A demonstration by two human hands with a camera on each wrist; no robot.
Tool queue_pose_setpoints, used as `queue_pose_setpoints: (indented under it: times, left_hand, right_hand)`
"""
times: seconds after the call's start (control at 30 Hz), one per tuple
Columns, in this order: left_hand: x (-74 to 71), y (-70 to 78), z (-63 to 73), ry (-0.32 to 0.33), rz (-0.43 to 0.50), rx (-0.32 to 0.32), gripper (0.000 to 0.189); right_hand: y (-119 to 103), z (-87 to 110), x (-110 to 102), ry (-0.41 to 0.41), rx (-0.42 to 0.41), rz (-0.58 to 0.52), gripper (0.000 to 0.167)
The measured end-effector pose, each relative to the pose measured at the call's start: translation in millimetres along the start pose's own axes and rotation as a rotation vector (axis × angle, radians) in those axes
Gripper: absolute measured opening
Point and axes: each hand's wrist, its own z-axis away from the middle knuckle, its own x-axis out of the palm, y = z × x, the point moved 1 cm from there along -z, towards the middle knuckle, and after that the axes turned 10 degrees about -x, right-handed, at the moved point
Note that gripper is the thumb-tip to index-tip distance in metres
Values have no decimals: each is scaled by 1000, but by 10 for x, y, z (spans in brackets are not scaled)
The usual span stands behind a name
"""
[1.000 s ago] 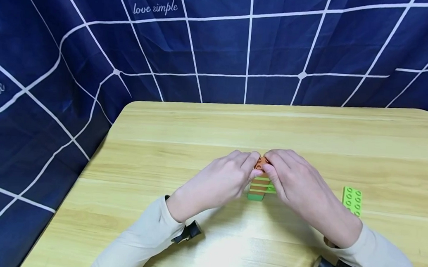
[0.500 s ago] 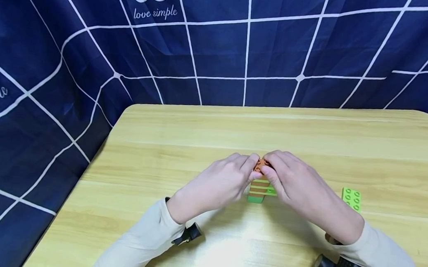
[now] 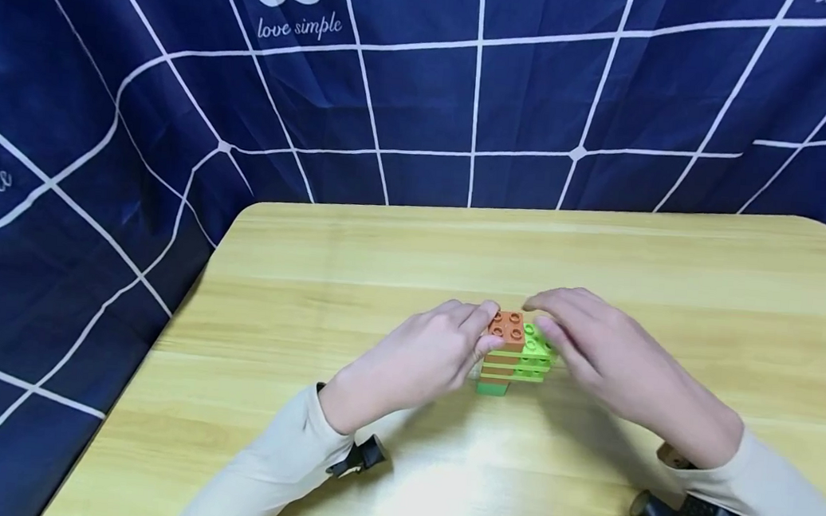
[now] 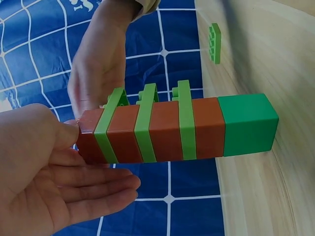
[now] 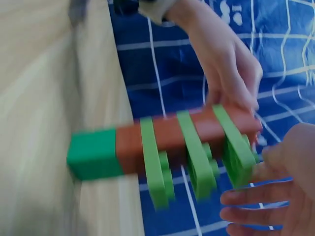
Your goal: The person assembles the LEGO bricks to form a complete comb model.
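Note:
A tower of toy building blocks stands on the table, with a dark green block at its foot. Above it, orange-brown blocks alternate with light green plates that jut out to the right. My left hand pinches the topmost orange-brown block between thumb and forefinger from the left; its other fingers are extended in the left wrist view. Just right of the tower, my right hand hovers with fingers spread and holds nothing. Its thumb is near the top light green plate.
A loose light green plate lies on the wooden table, seen in the left wrist view; my right arm hides it in the head view. A dark blue checked cloth hangs behind and to the left.
My right hand has let go of the top block and moved right, uncovering the studs and the jutting plates. My left hand has kept its place at the top block.

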Motion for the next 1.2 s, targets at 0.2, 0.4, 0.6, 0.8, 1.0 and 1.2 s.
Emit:
queue_pose_setpoints:
  times: [0.2, 0.4, 0.6, 0.8, 1.0, 1.2]
  left_hand:
    - [17, -1, 5, -32, -2, -17, 42]
    - [19, -17, 23, -45, 1, -40, 43]
    - [19, -35, 49, -44, 15, -60, 43]
    - [26, -41, 55, -26, 18, -48, 42]
    - [56, -38, 40, -5, 16, -8, 41]
    - [87, -61, -31, 42, 43, 23, 40]
  right_hand:
    - [307, 456, -47, -74, 9, 120, 41]
    - [533, 919, -52, -184, -49, 152, 67]
    - [624, 1162, -43, -302, 10, 148, 82]
    - [712, 1293, -85, -340, 99, 178, 80]
    - [814, 1409, -120, -303, 126, 228, 69]
    - [849, 1426, -121, -261, 145, 258, 49]
